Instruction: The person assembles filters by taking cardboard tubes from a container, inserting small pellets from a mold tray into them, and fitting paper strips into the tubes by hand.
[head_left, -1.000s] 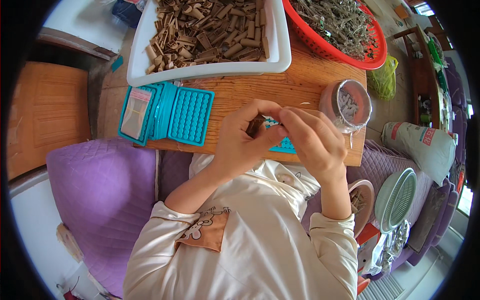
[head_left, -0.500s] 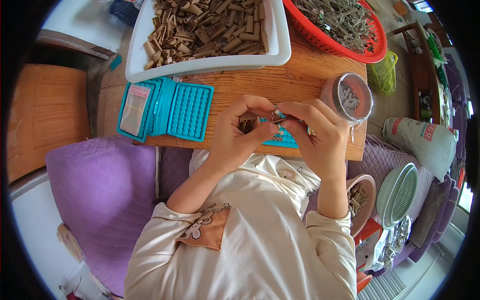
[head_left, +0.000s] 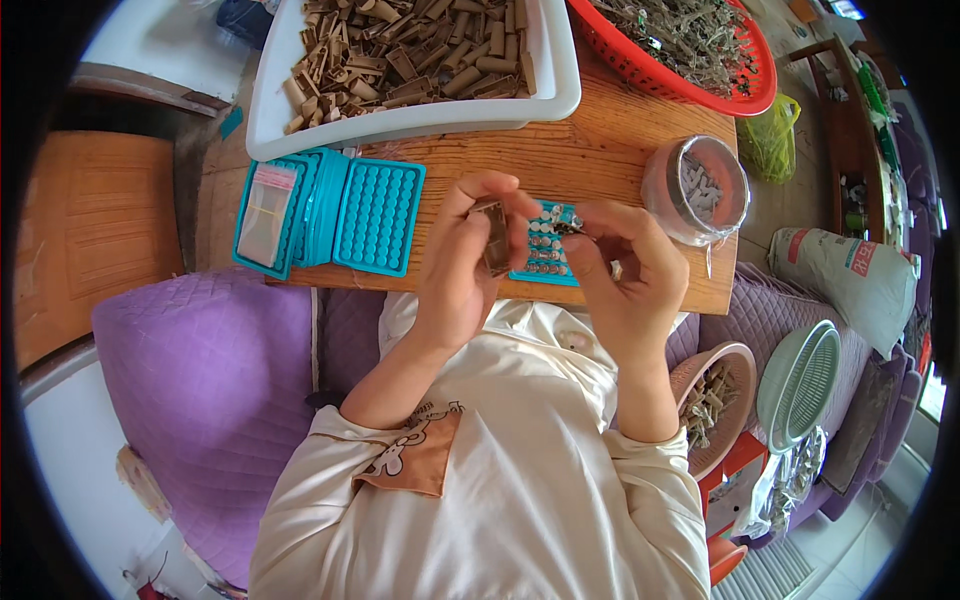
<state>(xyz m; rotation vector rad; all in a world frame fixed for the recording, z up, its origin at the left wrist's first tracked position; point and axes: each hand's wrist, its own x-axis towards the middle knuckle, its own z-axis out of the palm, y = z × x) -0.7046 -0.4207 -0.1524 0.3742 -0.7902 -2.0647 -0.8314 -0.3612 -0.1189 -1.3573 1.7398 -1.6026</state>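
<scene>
My left hand (head_left: 452, 275) is closed around a brown half-tube casing (head_left: 496, 238), held above the table's near edge. Between the thumb and forefinger of my right hand (head_left: 638, 268), a small dark and silver part (head_left: 568, 228) is pinched; its exact kind is too small to make out. A tiny pale piece (head_left: 615, 270) shows by that hand's curled fingers. Below and between both hands lies a turquoise tray (head_left: 522, 272) with rows of small round silvery pieces, partly covered by my fingers.
Many brown casings fill a white bin (head_left: 420, 121) at the back. Stacked turquoise trays (head_left: 318, 235) stand left. A red basket (head_left: 690, 95) of tangled clear-and-metal parts and a tub (head_left: 668, 190) of grey pieces are right. Beside my right arm are a pink basket (head_left: 742, 400) and green baskets (head_left: 775, 400).
My hands were together at a small part and have moved apart. The left has tilted, showing the brown casing; the right keeps its pinch. More of the tray under them shows.
</scene>
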